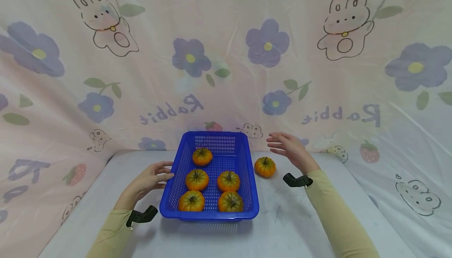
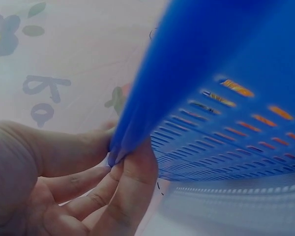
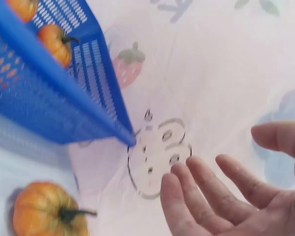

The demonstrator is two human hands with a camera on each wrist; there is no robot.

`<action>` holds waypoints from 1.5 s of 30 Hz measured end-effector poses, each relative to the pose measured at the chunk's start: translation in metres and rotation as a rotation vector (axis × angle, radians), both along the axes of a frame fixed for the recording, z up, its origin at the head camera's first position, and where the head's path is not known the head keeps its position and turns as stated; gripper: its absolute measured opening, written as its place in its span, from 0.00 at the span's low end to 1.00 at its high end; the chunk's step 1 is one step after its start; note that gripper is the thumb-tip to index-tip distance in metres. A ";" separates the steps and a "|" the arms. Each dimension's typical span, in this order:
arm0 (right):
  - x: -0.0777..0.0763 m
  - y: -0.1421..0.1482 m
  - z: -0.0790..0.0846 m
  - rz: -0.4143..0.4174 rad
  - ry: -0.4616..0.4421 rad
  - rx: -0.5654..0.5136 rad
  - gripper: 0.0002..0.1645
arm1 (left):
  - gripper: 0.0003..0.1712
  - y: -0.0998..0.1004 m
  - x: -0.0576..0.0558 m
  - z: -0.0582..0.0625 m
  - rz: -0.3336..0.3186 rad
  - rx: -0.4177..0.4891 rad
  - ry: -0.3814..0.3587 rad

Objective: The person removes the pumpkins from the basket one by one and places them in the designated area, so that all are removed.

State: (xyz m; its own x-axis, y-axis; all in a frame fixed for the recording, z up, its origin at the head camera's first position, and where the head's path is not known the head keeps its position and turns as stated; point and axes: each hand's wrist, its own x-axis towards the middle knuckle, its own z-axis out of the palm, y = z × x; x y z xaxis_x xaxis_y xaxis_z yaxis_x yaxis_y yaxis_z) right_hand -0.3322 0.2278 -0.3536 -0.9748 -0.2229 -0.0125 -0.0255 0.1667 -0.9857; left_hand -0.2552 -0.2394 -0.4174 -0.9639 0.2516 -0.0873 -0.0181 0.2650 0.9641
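Now, left hand [image 1: 146,180] in a pinch on blue basket [image 1: 210,215], right hand [image 1: 291,150] loose-fingered near lone pumpkin [image 1: 265,167].

Basket [image 1: 209,215]: smooth, slightly glossy plastic. Pumpkins [image 1: 202,158]: ribbed, faintly shiny. Backdrop [image 1: 229,93]: creased sheet. Tabletop [image 1: 282,230]: smooth, matt.
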 end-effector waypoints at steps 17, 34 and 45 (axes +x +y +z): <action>0.000 -0.050 0.015 0.189 0.030 -0.038 0.29 | 0.37 0.000 0.000 0.000 0.003 -0.005 0.000; -0.002 -0.082 -0.002 0.345 -0.005 0.105 0.27 | 0.36 -0.001 -0.001 -0.001 -0.013 0.004 0.004; -0.005 -0.096 -0.012 0.438 -0.020 0.258 0.26 | 0.36 0.000 -0.002 0.000 -0.002 -0.010 -0.001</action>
State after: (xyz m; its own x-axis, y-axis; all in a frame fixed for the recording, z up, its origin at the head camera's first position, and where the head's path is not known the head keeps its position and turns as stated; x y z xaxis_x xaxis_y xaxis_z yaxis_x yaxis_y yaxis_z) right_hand -0.3372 0.1319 -0.3651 -0.7892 -0.5983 -0.1385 -0.1295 0.3826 -0.9148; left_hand -0.2568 -0.2392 -0.4177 -0.9633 0.2526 -0.0906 -0.0185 0.2744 0.9614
